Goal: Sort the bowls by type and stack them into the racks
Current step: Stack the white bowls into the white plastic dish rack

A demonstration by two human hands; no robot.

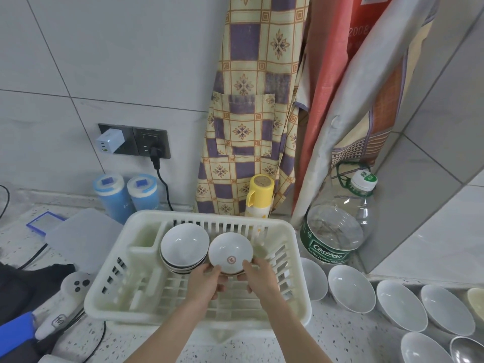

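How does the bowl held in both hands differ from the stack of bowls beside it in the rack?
The red-emblem bowl has a red mark inside and a gold-coloured rim; the dark-rimmed bowl stack is plain inside. The red-emblem bowl looks smaller. The left hand and right hand hold it, while nothing holds the stack. Both are white, tilted, inside the dish rack.

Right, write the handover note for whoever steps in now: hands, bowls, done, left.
Left hand and right hand: both grip the red-emblem bowl, held tilted over the dish rack.
Done: a stack of plain white bowls leans in the rack, beside the held one.
Left: set the emblem bowl down apart from that stack, then sort the loose bowls on the counter to the right.
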